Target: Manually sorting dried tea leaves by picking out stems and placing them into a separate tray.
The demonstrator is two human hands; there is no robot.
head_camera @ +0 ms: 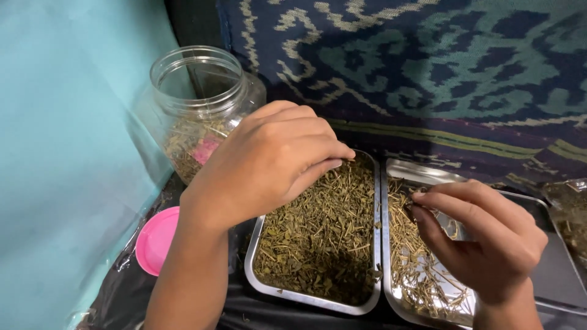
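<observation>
Head view: left hand [269, 162] hides herb tray's [313, 299] far corner.

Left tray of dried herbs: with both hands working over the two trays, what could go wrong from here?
1. The left tray is heaped to its rim; the left hand raking there could push bits over the edge.
2. The right hand pinches a small piece above the stem tray, near the seam; a dropped piece may land in the wrong tray.
3. The open jar stands close behind the left hand; a backward move might tip it.

Right tray [422, 174] cut off at bottom edge; left hand [269, 162] hides fingertips.
</observation>
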